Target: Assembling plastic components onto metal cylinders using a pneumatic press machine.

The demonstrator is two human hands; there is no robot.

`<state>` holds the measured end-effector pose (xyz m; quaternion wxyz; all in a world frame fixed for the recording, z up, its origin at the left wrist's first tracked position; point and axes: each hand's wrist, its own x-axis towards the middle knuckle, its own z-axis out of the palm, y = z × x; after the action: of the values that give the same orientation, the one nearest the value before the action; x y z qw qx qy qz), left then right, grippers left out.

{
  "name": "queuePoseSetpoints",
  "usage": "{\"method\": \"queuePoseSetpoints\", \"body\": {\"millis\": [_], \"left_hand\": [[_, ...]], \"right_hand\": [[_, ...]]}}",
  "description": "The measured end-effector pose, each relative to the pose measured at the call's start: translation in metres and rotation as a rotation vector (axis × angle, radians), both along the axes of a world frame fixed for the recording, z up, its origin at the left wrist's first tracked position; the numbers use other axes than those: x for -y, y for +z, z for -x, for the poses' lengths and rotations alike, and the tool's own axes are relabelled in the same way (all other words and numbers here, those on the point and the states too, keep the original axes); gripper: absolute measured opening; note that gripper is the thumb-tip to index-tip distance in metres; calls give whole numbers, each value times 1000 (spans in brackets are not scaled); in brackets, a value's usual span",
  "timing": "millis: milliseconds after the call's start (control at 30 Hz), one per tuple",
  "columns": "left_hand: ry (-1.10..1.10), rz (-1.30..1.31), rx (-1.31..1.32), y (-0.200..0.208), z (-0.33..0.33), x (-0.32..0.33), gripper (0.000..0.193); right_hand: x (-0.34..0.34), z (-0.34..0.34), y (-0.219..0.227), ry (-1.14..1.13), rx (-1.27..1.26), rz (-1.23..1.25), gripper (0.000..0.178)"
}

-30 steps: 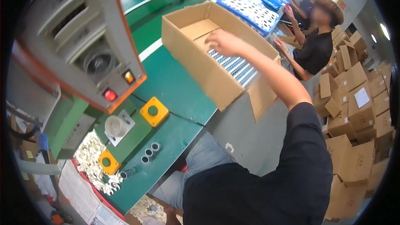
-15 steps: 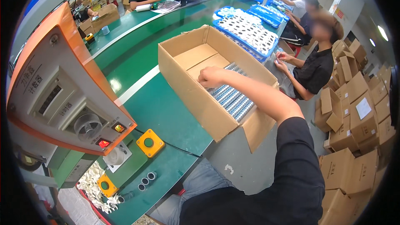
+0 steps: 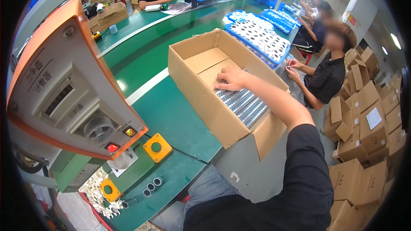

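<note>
My right hand [image 3: 232, 79] reaches into an open cardboard box [image 3: 201, 98], its back facing up and its fingers curled down. What the fingertips close on, if anything, is hidden under the hand. Beneath and beside it, rows of shiny metal rings [image 3: 248, 110] fill the near part of the box, packed side by side. The far part shows bare cardboard bottom. My left hand is out of view. Several short grey ring-shaped pieces [image 3: 150, 186] stand on the green table [image 3: 184, 128] near its front edge.
An orange-framed machine [image 3: 64, 98] stands at the left, with yellow button boxes [image 3: 157, 147] beside it. White plastic parts [image 3: 96, 192] are heaped below. Blue trays [image 3: 261, 42] of white pieces lie beyond the box. A co-worker [image 3: 327, 72] sits at the right, near stacked cartons [image 3: 364, 115].
My right hand has shifted slightly toward the near right within the box, and its fingers look less tightly bunched. The whole view has moved a little, so the box appears farther right.
</note>
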<state>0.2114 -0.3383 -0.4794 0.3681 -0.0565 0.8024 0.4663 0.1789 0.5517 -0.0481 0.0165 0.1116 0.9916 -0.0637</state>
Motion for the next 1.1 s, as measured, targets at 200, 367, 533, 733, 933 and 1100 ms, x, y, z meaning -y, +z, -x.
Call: {"method": "queuePoseSetpoints", "body": {"millis": [200,367,533,733,933,1100], "left_hand": [[-93,19,-383,-18,-1,11,20],[155,48,125,-6,6,6,23],[-514,388,-301,1,6,4,22],[600,-208,336,-9,6,0,14],[267,18,-361,-30,-17,-6,9],[498,-109,115,-18,-4,-2,19]], "right_hand": [[1,2,-4,-14,-26,-10,58],[4,5,2,-36,1,-2,60],[5,7,5,-76,64,18,64],[8,3,12,-125,121,27,70],[16,11,14,-92,134,-10,69],[14,-2,14,-52,94,-55,61]]}}
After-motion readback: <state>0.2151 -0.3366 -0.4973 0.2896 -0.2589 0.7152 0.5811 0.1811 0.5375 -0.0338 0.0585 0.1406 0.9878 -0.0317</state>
